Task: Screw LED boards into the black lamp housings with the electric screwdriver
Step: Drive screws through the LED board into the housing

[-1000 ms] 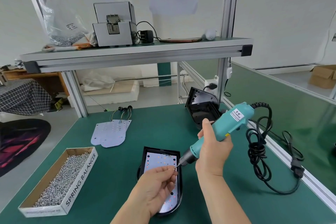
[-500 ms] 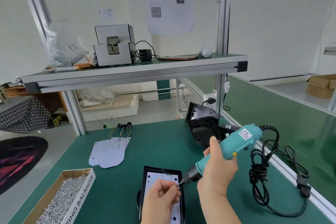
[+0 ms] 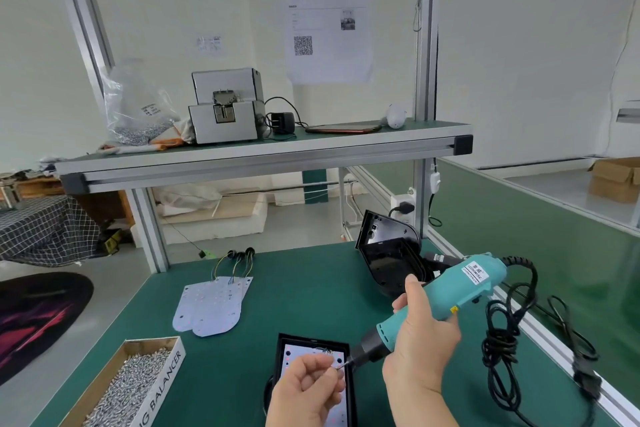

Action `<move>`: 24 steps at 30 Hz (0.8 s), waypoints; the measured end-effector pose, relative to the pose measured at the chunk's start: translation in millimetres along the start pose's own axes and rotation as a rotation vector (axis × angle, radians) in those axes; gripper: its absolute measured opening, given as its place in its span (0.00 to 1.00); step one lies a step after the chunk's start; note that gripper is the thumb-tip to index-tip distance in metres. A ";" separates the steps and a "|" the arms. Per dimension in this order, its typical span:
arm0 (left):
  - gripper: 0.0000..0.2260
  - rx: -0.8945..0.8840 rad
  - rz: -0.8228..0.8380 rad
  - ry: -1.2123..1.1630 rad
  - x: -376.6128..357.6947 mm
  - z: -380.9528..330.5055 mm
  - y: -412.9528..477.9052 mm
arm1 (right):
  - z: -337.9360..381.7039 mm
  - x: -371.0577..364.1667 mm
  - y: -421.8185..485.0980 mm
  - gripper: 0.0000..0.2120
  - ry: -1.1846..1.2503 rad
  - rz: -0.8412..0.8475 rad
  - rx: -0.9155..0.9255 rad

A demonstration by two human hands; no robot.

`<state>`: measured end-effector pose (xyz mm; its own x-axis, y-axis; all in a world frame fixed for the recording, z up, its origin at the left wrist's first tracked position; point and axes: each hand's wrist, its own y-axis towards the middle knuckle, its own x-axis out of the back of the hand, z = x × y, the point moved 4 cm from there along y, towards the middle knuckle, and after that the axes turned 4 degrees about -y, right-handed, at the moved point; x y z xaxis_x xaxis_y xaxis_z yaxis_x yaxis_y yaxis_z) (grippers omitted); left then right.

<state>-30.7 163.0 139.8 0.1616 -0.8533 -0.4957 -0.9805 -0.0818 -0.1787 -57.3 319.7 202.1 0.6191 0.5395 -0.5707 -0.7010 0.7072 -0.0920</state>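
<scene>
Wrapping the right grip [image 3: 422,347] fully round the mid-body of the electric screwdriver [image 3: 446,295], aiming its bit down and left at the near lamp housing [image 3: 313,339] lying flat on the worktop [image 3: 311,288] by the bottom edge of view. Pinching what looks like a small screw [image 3: 341,365] against the bit tip with the curled left grip [image 3: 304,392], hovering over the LED board [image 3: 292,360] seated inside that housing. Judging the screw as tiny, smooth and easily dropped, so favouring a fingertip pinch on the shank. Judging the board as thin, light, stiff and scratch-prone, so favouring pressure on bare edges rather than the LEDs. Expecting moderate weight from the driver and a rearward tug from its coiled cord [image 3: 502,333]. Leaving spare boards [image 3: 211,305] and spare housings [image 3: 388,260] farther back.
</scene>
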 end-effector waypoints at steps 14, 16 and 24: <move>0.08 -0.155 0.140 0.402 7.0 -21.3 1.6 | 6.9 -3.1 -2.9 0.11 -0.028 0.048 -0.007; 0.09 -0.163 0.164 0.487 6.8 -24.5 3.3 | 7.9 -2.8 -2.2 0.12 -0.043 0.052 -0.005; 0.07 -0.181 0.218 0.600 -1.4 -36.5 -5.7 | 9.0 -3.7 5.8 0.12 -0.085 0.081 -0.064</move>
<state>-29.4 145.8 172.5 -0.0814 -0.9946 0.0643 -0.9955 0.0843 0.0441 -60.4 326.0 211.0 0.5856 0.6322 -0.5074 -0.7693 0.6306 -0.1022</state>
